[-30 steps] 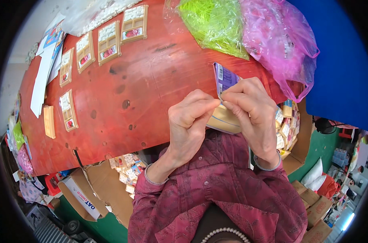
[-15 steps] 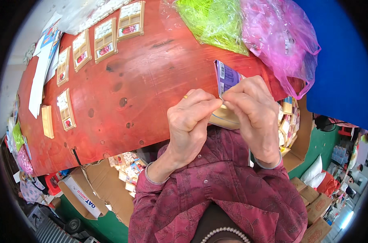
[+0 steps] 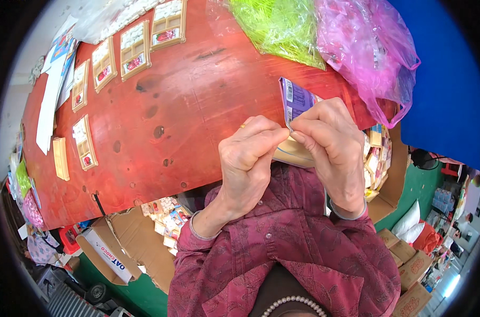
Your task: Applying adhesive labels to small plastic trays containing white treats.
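Right of centre, a purple packet (image 3: pixel 298 99) rising above them is being pinched by closed left fingers (image 3: pixel 273 137) and right fingers (image 3: pixel 315 127).

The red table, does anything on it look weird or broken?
Yes: the red table has dark, blotchy spots scattered over it. They look odd against the red around them, and might be stains or worn patches.
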The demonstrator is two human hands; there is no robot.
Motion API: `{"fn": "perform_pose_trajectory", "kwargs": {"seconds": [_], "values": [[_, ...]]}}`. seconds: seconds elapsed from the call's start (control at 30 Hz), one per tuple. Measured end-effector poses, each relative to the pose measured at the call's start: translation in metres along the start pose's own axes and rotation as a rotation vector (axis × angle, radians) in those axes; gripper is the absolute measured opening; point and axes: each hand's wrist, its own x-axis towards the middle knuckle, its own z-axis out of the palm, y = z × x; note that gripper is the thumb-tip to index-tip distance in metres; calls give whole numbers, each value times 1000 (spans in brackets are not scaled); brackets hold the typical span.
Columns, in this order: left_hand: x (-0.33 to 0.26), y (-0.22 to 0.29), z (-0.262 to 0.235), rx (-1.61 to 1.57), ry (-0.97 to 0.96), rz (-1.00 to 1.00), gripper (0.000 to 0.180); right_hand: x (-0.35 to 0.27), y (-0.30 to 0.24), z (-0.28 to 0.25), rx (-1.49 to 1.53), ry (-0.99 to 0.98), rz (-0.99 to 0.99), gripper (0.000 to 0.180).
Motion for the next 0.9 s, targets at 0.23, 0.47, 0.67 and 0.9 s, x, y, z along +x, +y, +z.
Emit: {"fn": "perform_pose_trajectory", "kwargs": {"seconds": [0.23,0.47,0.67,0.9], "values": [[2,-1,2,-11,15,-1,23,0,-2,1,-89,5,22,15],[0,0,2,-104,7,-124,18,-2,4,5,-42,-3,42,11],[-1,-3,2,-121,12,-131,15,-2,3,3,-8,-12,61,8],[1,-4,5,-162,-6,-184,14,-4,3,12,-157,72,91,10]]}}
